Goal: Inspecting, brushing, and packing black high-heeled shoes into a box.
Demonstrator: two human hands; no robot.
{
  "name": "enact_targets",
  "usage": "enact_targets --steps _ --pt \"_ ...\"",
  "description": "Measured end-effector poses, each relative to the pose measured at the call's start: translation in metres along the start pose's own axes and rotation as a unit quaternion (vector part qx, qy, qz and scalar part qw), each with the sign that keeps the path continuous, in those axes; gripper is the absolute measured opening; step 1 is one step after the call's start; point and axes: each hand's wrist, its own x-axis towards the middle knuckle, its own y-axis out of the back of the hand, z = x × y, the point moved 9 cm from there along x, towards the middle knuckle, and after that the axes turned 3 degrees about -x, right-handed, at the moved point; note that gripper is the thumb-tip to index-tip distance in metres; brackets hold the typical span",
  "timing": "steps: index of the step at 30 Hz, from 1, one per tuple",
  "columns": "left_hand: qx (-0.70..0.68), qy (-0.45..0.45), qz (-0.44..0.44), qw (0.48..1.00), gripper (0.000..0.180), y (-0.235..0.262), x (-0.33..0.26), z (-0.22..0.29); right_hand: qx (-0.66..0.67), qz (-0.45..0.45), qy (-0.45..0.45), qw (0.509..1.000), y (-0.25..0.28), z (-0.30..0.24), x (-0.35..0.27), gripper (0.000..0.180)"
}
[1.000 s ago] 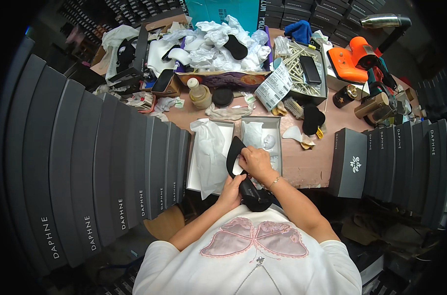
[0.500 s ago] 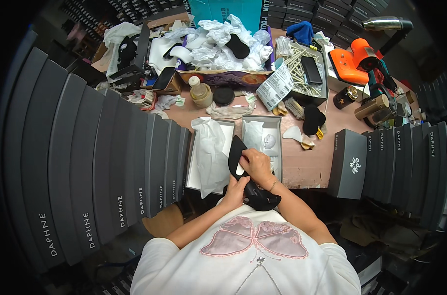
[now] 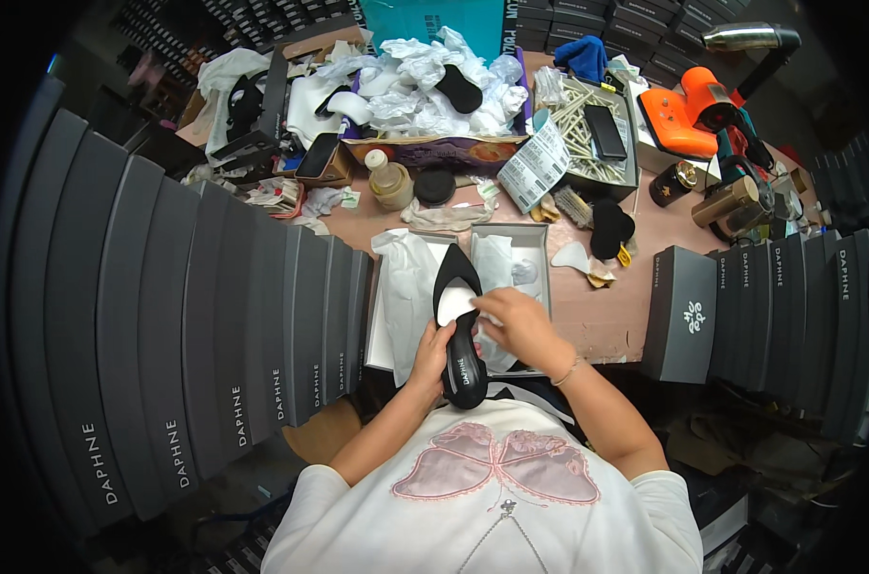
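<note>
A black pointed-toe shoe (image 3: 465, 375) stands nearly upright in front of my chest, toe away from me and its inner sole facing up. My left hand (image 3: 432, 356) is closed round the shoe's middle from the left side. A smooth white insert (image 3: 456, 302) shows in the opening of the toe part. My right hand (image 3: 518, 325) is just right of the shoe, its fingers partly curled but apart, fingertips close to the insert's edge. Beyond the shoe lies a grey shoebox (image 3: 546, 287) with white tissue paper (image 3: 402, 292) in its left half.
Rows of grey shoeboxes (image 3: 219, 316) stand at the left, and more shoeboxes (image 3: 678, 320) at the right. At the back are a carton of crumpled white paper (image 3: 425, 151), a bottle (image 3: 388, 182), a box of thin white sticks (image 3: 573, 124) and an orange device (image 3: 678, 124).
The shoe has turned upright, with its inner sole now facing up. My right hand has come out from the shoe's opening to its right side, and more of the white insert shows.
</note>
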Motion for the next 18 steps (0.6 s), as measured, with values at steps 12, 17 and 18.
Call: enact_targets --steps 12,17,18 --pt "0.027 -0.043 0.005 0.999 0.028 0.011 0.01 0.0 -0.208 -0.018 0.067 0.976 -0.061 -0.009 0.01 0.005" --pt "0.003 0.007 0.035 0.999 0.036 0.023 0.005 -0.013 -0.087 -0.075 0.073 0.991 -0.06 -0.007 -0.021 0.011" --pt "0.005 0.012 0.037 0.999 0.036 0.025 0.006 -0.015 -0.092 -0.136 0.062 0.984 -0.064 -0.003 -0.024 0.015"
